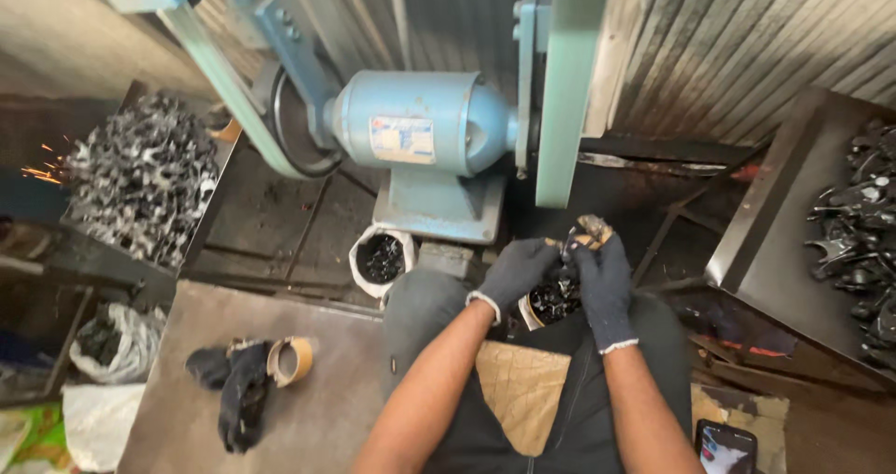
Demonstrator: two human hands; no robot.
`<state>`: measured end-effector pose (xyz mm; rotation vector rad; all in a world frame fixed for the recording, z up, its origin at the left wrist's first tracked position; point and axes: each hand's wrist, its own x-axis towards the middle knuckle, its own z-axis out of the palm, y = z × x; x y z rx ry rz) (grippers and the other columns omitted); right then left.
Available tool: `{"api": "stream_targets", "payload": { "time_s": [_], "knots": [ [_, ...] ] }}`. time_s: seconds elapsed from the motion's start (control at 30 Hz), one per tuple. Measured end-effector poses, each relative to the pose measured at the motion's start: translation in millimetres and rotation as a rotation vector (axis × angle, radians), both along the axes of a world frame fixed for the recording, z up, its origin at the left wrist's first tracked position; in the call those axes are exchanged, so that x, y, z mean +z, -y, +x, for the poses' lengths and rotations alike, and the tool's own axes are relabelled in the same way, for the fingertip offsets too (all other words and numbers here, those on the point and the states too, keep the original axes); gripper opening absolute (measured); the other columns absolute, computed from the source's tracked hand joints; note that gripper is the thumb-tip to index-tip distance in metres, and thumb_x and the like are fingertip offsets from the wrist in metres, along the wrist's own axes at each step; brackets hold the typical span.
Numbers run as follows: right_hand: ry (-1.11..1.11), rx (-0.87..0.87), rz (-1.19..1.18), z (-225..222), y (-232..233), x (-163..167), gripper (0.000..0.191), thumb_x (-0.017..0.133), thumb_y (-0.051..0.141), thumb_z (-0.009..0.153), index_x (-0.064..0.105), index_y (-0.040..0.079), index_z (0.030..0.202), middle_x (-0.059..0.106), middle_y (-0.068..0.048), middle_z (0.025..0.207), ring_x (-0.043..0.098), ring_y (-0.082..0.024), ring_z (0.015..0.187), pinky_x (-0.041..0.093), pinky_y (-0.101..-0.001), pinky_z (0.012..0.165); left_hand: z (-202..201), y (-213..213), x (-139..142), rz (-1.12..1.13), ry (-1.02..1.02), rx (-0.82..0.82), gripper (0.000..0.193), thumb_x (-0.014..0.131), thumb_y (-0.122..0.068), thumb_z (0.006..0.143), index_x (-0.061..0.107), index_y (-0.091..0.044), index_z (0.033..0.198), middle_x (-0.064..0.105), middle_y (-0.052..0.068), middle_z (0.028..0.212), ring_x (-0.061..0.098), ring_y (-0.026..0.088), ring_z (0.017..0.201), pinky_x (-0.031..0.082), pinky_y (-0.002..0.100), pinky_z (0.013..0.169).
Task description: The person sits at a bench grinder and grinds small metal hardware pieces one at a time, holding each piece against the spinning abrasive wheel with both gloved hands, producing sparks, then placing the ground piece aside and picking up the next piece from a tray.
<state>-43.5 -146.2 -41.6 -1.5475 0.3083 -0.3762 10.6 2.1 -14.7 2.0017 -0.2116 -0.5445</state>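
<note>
Both my hands wear dark knit gloves and meet in front of my knees. My left hand (516, 269) and my right hand (605, 278) together grip a small metal part wrapped in worn brown tape (588, 230), held up near the pale green belt arm (567, 101) of a blue grinding machine (425, 133). Just under my hands stands a small round container (551, 303) full of dark pieces. A quilted tan pad (523, 385) lies across my lap.
A tray piled with grey metal parts (140, 180) stands left, sparks beside it. Another tray with black parts (854, 241) stands right. A white bag of black bits (381, 257), a tape roll (291, 360), spare gloves (233, 390) and a phone (726, 448) lie around.
</note>
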Motion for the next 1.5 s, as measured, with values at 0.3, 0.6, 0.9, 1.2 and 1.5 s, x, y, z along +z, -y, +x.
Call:
{"api": "stream_targets", "payload": {
  "time_s": [0.3, 0.6, 0.9, 1.2, 1.5],
  "knots": [
    [0.031, -0.062, 0.258, 61.8, 5.4, -22.9, 0.028, 0.064, 0.007, 0.097, 0.061, 0.001, 0.125, 0.068, -0.005, 0.113, 0.065, -0.012, 0.097, 0.055, -0.0277, 0.083, 18.8, 31.7, -72.2, -0.726, -0.385, 0.249, 0.022, 0.062, -0.025, 0.103, 0.066, -0.005, 0.109, 0.066, 0.004, 0.107, 0.062, 0.014, 0.099, 0.051, 0.033, 0.084],
    [0.100, -0.151, -0.174, 25.5, 36.4, -30.3, 0.027, 0.065, 0.012, 0.098, 0.067, 0.002, 0.123, 0.071, -0.004, 0.117, 0.067, -0.018, 0.109, 0.052, -0.0345, 0.097, 4.5, 23.4, -49.7, -0.265, -0.115, 0.082, 0.034, 0.062, -0.028, 0.098, 0.072, 0.000, 0.114, 0.075, 0.012, 0.103, 0.071, 0.027, 0.099, 0.053, 0.039, 0.088],
    [-0.179, -0.651, -1.444, 7.8, 219.1, -11.5, 0.024, 0.066, 0.019, 0.096, 0.065, 0.001, 0.112, 0.065, -0.023, 0.110, 0.062, -0.042, 0.101, 0.048, -0.0506, 0.089, -33.2, 21.7, 29.8, 0.121, -0.408, -0.678, 0.044, 0.055, -0.041, 0.094, 0.061, -0.013, 0.126, 0.073, 0.016, 0.100, 0.072, 0.035, 0.089, 0.055, 0.044, 0.080],
    [-0.262, -0.438, -1.432, 8.9, 268.3, 0.3, 0.019, 0.057, 0.012, 0.091, 0.070, 0.003, 0.101, 0.067, -0.022, 0.100, 0.064, -0.042, 0.093, 0.049, -0.0503, 0.081, -10.3, 42.8, 11.4, 0.162, -0.083, -0.757, 0.046, 0.060, -0.045, 0.092, 0.067, -0.011, 0.122, 0.070, 0.021, 0.116, 0.065, 0.039, 0.111, 0.047, 0.044, 0.097],
    [-0.266, -0.368, -1.175, -37.3, 220.9, -0.8, 0.025, 0.062, 0.019, 0.097, 0.065, 0.003, 0.117, 0.066, -0.025, 0.112, 0.062, -0.044, 0.101, 0.049, -0.0538, 0.088, -57.9, 22.9, 43.0, 0.187, -0.025, -0.756, 0.049, 0.056, -0.048, 0.094, 0.062, -0.017, 0.132, 0.071, 0.019, 0.122, 0.067, 0.037, 0.116, 0.049, 0.042, 0.099]
  ]
}}
